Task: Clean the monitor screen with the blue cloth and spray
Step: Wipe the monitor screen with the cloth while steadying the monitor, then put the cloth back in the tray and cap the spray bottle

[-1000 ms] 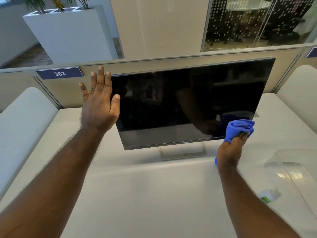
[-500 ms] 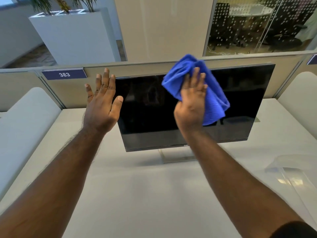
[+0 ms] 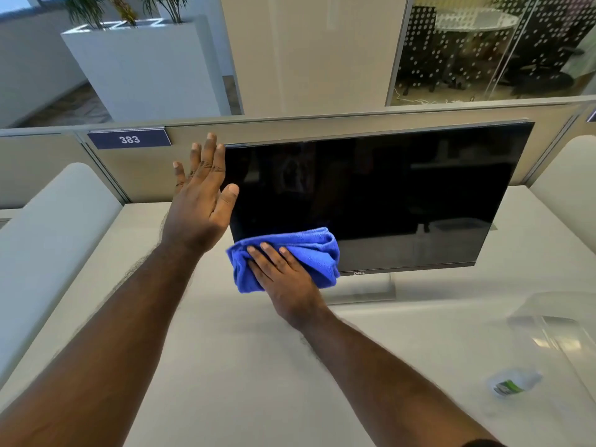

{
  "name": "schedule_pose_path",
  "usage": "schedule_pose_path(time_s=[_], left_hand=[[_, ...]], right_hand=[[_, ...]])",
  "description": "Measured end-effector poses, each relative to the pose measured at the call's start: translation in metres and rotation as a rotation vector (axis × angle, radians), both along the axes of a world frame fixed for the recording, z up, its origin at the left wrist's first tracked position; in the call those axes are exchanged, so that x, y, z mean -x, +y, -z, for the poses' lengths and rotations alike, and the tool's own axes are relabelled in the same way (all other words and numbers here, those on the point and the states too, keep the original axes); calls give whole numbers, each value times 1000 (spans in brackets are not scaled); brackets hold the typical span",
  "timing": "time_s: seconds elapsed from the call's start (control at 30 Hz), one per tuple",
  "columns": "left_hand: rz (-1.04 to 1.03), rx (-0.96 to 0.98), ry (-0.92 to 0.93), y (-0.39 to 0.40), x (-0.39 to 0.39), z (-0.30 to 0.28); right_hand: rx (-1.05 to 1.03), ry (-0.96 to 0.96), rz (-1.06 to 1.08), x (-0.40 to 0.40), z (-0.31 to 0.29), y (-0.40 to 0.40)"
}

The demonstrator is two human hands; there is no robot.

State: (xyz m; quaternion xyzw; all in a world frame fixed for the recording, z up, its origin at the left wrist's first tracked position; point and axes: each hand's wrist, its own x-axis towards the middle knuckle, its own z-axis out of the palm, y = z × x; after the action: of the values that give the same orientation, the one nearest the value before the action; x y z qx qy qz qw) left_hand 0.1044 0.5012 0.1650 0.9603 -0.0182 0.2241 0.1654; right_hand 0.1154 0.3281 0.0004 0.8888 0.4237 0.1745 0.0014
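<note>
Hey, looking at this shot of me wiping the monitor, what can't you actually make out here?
All in the head view:
- Lower left corner of the monitor: covered by the blue cloth and right hand.
- Monitor's left edge: behind the left hand, so contact is unclear.
- Spray bottle: blurred, label unreadable.
- Clear plastic object: cut off by the right edge.
- Smears on the screen: lost in dark reflections.

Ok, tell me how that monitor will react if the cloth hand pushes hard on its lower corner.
The monitor stands on one narrow stand, so it would probably tilt or twist. The left hand at its left edge likely steadies it. The blue cloth is bunched and floppy, cushioning the push.
</note>
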Motion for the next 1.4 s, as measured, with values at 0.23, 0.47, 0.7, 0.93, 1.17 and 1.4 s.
schedule_pose_path(time_s=[0.23, 0.47, 0.7, 0.93, 1.17, 1.4], left_hand=[[-203, 400, -137, -15, 41, 40], [-180, 1334, 401, -116, 118, 122], [-8, 1809, 672, -205, 136, 96], [-87, 1851, 576, -242, 135, 74], [155, 1692, 705, -316, 111, 50], [258, 1482, 736, -409, 76, 57]], right_hand=[[-185, 287, 99, 28, 8, -41], [-703, 632, 313, 60, -52, -102], [-409, 981, 199, 122, -85, -144], [-866, 969, 521, 133, -105, -243], [-1106, 1445, 351, 141, -107, -340], [-1218, 1366, 587, 157, -100, -430]])
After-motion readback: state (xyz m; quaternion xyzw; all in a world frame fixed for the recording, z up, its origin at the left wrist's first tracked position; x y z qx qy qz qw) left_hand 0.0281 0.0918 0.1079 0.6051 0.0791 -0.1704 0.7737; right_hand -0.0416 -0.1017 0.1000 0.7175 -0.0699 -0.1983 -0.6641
